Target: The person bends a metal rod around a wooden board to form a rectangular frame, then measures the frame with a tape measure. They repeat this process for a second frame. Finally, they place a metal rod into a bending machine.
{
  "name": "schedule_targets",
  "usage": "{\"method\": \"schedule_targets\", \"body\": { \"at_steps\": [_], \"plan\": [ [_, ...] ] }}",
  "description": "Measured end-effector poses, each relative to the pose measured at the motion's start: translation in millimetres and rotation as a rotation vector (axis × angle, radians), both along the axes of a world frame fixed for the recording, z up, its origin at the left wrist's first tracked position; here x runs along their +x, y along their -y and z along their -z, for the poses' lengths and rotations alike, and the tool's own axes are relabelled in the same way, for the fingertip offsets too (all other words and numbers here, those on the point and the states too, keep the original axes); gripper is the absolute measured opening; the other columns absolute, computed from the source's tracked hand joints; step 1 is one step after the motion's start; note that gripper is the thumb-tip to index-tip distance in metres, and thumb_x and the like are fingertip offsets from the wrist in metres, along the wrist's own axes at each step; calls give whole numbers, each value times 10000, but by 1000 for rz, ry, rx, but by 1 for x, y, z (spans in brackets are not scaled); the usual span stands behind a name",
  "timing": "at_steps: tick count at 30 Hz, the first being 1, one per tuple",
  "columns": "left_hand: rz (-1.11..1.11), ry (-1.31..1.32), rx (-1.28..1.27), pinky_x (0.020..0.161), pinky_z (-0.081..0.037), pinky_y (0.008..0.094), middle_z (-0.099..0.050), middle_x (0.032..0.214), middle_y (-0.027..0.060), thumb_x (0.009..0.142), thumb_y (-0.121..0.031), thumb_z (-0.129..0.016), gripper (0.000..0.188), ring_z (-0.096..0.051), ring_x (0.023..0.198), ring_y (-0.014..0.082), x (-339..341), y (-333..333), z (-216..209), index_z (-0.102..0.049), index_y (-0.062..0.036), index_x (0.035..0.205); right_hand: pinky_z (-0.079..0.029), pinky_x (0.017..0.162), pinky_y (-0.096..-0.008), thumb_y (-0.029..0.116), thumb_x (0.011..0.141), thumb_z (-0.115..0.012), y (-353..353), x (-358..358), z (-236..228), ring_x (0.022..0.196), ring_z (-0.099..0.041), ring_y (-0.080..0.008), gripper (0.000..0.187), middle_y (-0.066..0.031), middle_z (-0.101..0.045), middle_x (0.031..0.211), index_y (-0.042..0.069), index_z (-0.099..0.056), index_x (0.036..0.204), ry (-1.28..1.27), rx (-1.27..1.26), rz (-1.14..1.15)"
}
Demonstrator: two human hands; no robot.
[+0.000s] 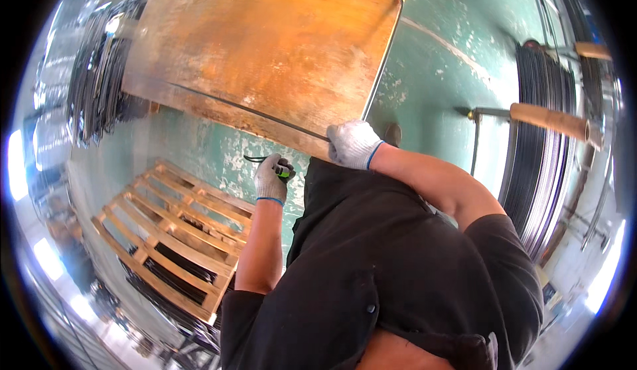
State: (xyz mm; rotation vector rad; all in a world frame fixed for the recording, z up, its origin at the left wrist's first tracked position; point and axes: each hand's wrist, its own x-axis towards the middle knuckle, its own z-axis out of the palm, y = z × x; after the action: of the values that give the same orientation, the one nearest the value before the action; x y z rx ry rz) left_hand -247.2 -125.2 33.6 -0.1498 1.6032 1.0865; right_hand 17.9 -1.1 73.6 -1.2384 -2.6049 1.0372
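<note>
A large worn wooden board, orange-brown, forms the work surface in front of me. Along its edges lies a thin dark strip frame, bent into a large rectangle. My right hand, in a white glove, has its fingers closed on the frame at the near right corner of the board. Below the board's near edge, my gloved left hand is wrapped round a small black-and-green tool. A thin black strap sticks out from that hand to the left. The fingers cover most of the tool, so its kind is unclear.
A wooden pallet lies at lower left over dark strips. Bundles of dark strips hang at the far left and on a right-hand rack. A cardboard tube juts from that rack. The green floor has worn paint.
</note>
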Motion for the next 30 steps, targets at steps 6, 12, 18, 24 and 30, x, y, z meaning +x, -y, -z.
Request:
{"method": "schedule_targets", "body": {
  "at_steps": [6, 12, 18, 24, 30],
  "plan": [
    [828, -921, 70, 844, -637, 423, -802, 998, 122, 929, -19, -789, 199, -787, 928, 294, 99, 54, -18, -779, -56, 1125, -582, 669, -572, 210, 952, -709, -32, 28, -100, 730, -750, -447, 140, -190, -737, 749, 71, -693, 938, -178, 39, -36],
    [286, -425, 119, 817, -647, 420, -754, 961, 106, 1015, -85, -737, 84, -766, 899, 247, 174, 84, -29, -734, -21, 1069, -569, 613, -535, 119, 982, -690, -123, 66, -243, 668, -709, -436, 30, -192, -697, 767, 100, -707, 966, -477, 490, -5],
    [-365, 32, 200, 718, -618, 470, -708, 909, 99, 1080, -229, -687, 173, -719, 807, 277, 147, 92, 23, -697, -56, 1089, -314, 553, -273, 312, 1131, -630, -189, 111, -376, 572, -394, -62, 387, 75, -410, 677, -25, -781, 1248, -748, 99, 376],
    [-258, 46, 286, 639, -596, 431, -693, 855, 103, 1094, -274, -731, 228, -703, 711, 265, 119, 19, 17, -676, -54, 1084, -294, 549, -269, 304, 1148, -658, -253, 180, -340, 566, -350, -59, 440, 110, -357, 697, -117, -703, 1267, -1036, -500, 541],
    [-109, -214, 268, 637, -516, 326, -705, 858, 22, 1046, -291, -834, 312, -614, 685, 136, 110, -26, 28, -765, -9, 1160, -329, 507, -280, 259, 1160, -630, -312, 205, -192, 530, -369, -83, 356, 94, -371, 678, -65, -668, 1301, -1111, -934, 736]
  ]
}}
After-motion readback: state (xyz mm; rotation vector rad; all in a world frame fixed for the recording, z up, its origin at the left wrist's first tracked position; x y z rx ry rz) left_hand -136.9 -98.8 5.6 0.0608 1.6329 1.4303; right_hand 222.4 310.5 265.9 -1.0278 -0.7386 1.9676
